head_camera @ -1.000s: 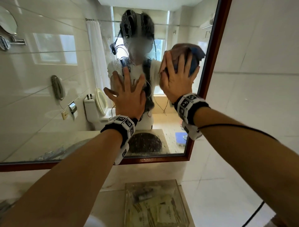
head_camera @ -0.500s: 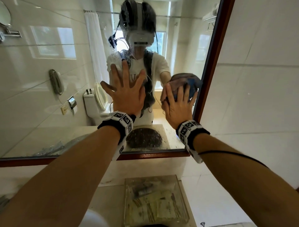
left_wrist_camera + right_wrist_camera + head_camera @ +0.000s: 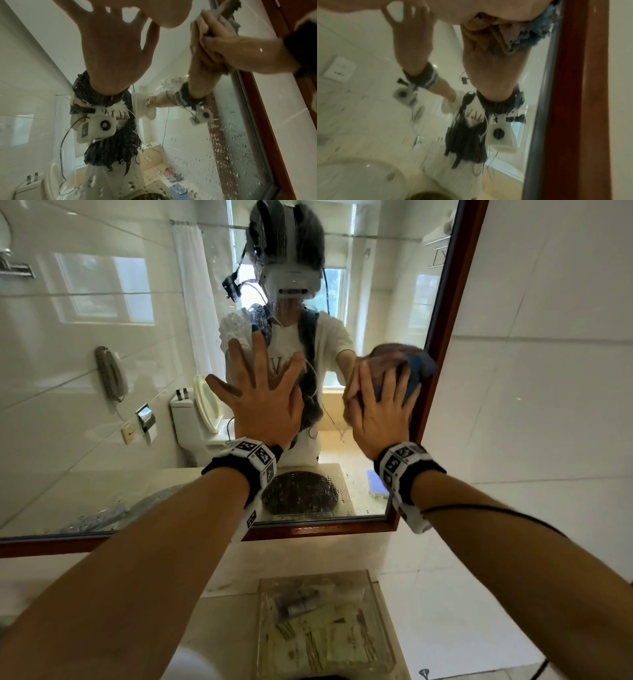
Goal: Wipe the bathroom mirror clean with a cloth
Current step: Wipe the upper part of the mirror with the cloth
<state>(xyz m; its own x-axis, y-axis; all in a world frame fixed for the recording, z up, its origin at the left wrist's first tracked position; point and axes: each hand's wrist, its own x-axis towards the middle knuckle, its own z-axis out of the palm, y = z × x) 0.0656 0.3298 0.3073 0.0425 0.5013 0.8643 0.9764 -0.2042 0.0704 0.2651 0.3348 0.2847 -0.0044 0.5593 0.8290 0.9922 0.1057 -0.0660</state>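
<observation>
A: Nearest, at the bottom centre of the frame, a clear plastic box [image 3: 325, 625] with small packets inside stands on the pale stone table [image 3: 226, 611]. What is above it?

B: The mirror [image 3: 102, 412], a wide flat glass in a red-brown wooden frame [image 3: 442, 337]. Many water drops sit on its lower right part, by the lower edge.

A: And the hands?

B: The left hand [image 3: 263, 402], in the centre of the frame, lies flat on the glass with the fingers spread wide; it holds nothing. The right hand [image 3: 380, 409], right of centre, presses the cloth [image 3: 407, 364] on the glass just beside the right side of the frame. Its fingers are nearly straight over the bundle, the thumb on the side.

A: What kind of cloth?

B: Soft and fuzzy, I think microfibre, blue and brownish, crumpled in a ball.

A: How to wipe well here?

B: I would keep the palm pressure even and make overlapping strokes down to the wet lower corner. A flatter cloth would cover more glass. The bare left palm may leave marks, so that place needs a wipe too.
</observation>
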